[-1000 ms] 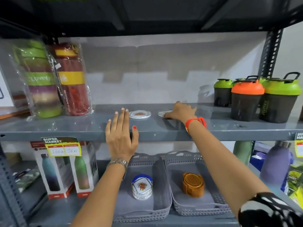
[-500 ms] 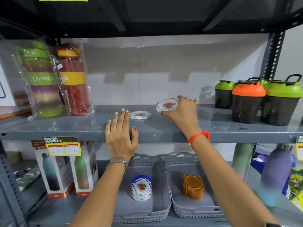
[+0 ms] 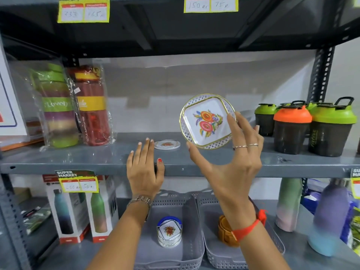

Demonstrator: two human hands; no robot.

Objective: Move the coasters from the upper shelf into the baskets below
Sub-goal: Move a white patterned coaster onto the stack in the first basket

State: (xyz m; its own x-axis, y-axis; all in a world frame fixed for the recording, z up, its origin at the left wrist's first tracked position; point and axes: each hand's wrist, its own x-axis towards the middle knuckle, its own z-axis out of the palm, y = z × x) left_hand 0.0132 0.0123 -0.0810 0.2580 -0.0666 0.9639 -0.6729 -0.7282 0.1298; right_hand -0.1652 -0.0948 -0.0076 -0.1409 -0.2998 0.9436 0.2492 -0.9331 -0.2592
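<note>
Coaster (image 3: 206,121), thin, stiff and probably light, is pinched by its rim in the right hand (image 3: 231,168) above the upper shelf (image 3: 78,158), while the left hand (image 3: 144,172) rests open near a second coaster (image 3: 167,144).

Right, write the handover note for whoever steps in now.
Right hand: grip shut on the floral coaster, lifted off the upper shelf, face toward the camera.
Left hand: open, flat on the shelf's front edge, holding nothing.
Done: a coaster stack sits in the left basket; a brown stack sits in the right basket.
Left: drop the held coaster into a basket, likely the left one, then fetch the last coaster lying flat on the shelf.
</note>
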